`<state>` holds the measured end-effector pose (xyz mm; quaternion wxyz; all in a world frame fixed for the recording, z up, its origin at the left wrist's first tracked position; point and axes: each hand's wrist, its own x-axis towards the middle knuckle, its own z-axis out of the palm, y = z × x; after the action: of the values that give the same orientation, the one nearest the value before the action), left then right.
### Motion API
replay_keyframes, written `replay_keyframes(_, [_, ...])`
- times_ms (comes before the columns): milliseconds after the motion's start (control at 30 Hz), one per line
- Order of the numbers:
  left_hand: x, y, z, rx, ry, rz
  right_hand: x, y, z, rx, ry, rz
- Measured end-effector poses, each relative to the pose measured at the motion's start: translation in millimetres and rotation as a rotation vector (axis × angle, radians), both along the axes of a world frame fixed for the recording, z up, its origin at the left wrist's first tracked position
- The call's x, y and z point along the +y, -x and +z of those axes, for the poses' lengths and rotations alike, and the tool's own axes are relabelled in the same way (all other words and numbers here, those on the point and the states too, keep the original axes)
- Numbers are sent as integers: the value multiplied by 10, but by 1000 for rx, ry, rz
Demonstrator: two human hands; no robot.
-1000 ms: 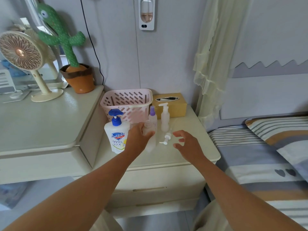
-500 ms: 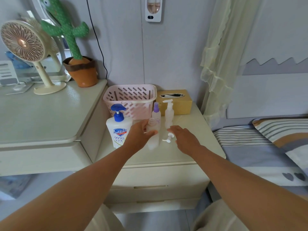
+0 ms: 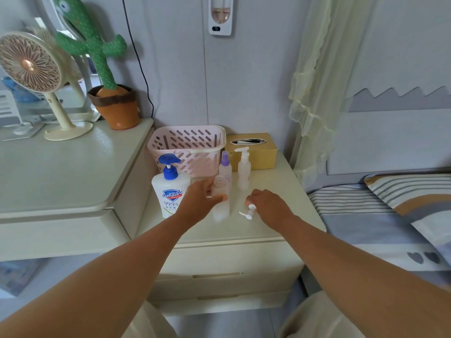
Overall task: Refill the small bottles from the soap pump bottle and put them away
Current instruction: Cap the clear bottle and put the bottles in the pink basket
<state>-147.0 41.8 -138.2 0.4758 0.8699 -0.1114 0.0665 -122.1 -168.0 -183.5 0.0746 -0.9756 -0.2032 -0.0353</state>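
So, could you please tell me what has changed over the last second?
The right hand moved left to the loose pump cap on the nightstand, and its fingers now curl onto it. The left hand still grips the open small bottle; the soap pump bottle and basket stayed put.

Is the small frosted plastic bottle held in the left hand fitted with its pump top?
No, the frosted bottle shows a bare open neck, and a white pump top lies on the cream nightstand.
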Motion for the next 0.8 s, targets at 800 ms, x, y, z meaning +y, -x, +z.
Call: replay_keyframes(800, [6,-18,-10,33,0,-14,353,488,1282,-198,-1302,43])
